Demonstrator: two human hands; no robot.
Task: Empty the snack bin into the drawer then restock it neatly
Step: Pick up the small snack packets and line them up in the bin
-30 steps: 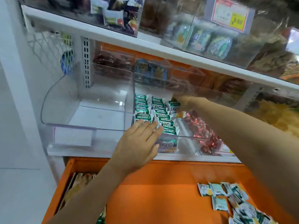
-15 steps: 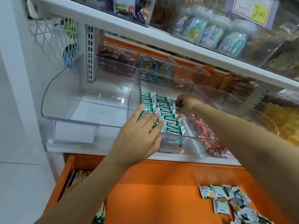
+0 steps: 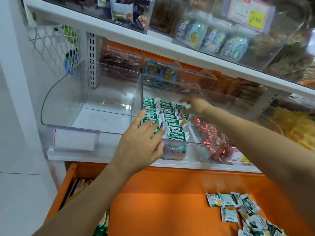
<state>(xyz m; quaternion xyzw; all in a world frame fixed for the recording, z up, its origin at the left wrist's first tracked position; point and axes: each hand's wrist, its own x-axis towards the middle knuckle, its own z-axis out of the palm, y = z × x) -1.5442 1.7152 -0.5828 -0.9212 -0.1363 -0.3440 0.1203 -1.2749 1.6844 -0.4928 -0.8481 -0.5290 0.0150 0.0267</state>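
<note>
A clear snack bin (image 3: pixel 196 143) on the lower shelf holds green-and-white snack packets (image 3: pixel 171 117) lined up in neat rows. My left hand (image 3: pixel 141 142) lies flat on the front of the left row, fingers straight. At the back right of the bin, my right hand (image 3: pixel 196 104) rests on the packets there with its fingers stretched out to the left, part blurred behind the acrylic. Below the shelf the orange drawer (image 3: pixel 162 201) is pulled out, with several loose packets (image 3: pixel 238 212) of the same snack at its right.
An empty clear bin (image 3: pixel 85 108) stands left of the snack bin, and a bin of red-wrapped candies (image 3: pixel 211 133) on its right. The white upper shelf (image 3: pixel 170 48) overhangs close above. Other packs lie at the drawer's left edge (image 3: pixel 81 184).
My right hand uncurled from a fist and moved further back in the bin. My left hand slid slightly forward over the left row. The view shifted closer.
</note>
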